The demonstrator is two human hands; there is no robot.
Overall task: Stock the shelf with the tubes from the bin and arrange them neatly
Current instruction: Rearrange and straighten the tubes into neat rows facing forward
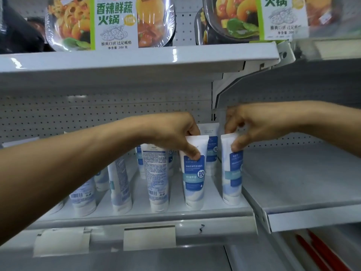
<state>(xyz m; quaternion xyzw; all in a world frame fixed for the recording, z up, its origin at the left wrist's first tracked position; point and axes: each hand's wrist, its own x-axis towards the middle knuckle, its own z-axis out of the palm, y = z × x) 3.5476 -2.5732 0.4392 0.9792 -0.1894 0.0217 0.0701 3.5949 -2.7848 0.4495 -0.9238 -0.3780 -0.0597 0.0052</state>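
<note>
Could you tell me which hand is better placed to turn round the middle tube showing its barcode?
Probably the left: the left hand grips the front-facing tube next to the barcode tube, while the right hand holds the rightmost tube, farther away.

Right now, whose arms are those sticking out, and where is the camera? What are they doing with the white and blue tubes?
There is no machine here, just a person. The camera sits on their head and looks forward and down, so you see their two arms reaching out as if you were them. The left hand pinches the top of a white and blue tube. The right hand pinches the top of a second tube just beside it. Both tubes stand cap-down on a white shop shelf. More of the same tubes stand to the left and behind, and a turned tube shows its back with a barcode. On the shelf above are big food packs with pictures of vegetables.
</note>
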